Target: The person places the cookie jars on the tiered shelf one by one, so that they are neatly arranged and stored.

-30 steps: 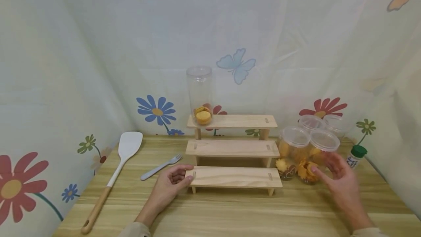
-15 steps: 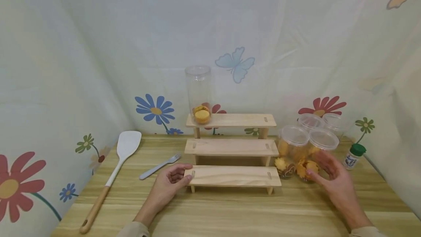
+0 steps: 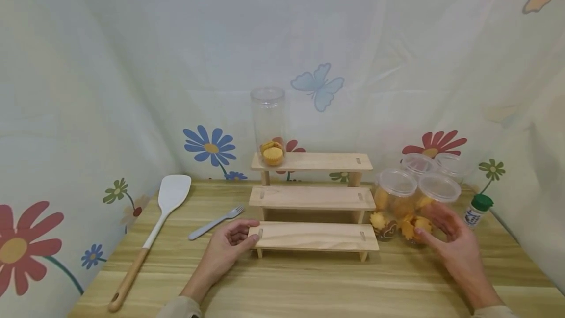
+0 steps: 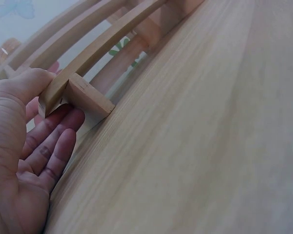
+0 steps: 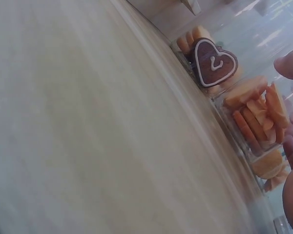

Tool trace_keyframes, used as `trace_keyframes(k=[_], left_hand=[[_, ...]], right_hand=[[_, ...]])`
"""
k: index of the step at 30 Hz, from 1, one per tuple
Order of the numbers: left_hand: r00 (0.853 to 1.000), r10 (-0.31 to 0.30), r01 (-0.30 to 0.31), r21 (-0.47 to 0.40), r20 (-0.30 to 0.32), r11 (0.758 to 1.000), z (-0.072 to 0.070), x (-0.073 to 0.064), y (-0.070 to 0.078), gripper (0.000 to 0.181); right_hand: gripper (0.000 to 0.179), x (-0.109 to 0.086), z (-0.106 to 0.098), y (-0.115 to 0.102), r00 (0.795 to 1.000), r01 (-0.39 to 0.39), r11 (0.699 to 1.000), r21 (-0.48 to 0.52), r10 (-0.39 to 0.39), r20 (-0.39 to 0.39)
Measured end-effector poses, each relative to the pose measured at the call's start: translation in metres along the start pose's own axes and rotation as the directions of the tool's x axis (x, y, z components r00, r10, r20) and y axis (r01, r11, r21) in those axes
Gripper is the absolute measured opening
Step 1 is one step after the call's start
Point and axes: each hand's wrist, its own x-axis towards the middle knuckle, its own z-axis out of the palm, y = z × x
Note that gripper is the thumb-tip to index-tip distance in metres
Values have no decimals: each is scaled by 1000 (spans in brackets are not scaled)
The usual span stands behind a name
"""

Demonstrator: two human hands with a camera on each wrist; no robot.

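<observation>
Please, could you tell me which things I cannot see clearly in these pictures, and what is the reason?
Head view: what the two back jars hold, unclear behind the front jars.
Head view: the label on the green-capped bottle, too small to read.
Head view: part of the right front jar, covered by the right hand.
Left wrist view: far end of the shelf, cut off by the top edge.

1. A grey fork (image 3: 215,222) lies slantwise on the wood-grain table (image 3: 309,291).
2. Left of the fork, a white spatula (image 3: 154,233) with wooden handle.
3. Well right of the fork, a green-capped bottle (image 3: 478,210).
4. Behind the fork, a flowered backdrop (image 3: 212,53).
</observation>
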Motion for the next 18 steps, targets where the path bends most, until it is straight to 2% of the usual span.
trace_keyframes(k=[10,18], left_hand=[[1000,-6,6,-8,-6,1000,0,0,2,32],[1000,-5,5,-4,1,1000,0,-1,3,32]], right_hand=[[74,2,-4,-6,999,4,1000,28,-3,-49],[69,6,-12,-20,996,54,987,151,-42,-80]])
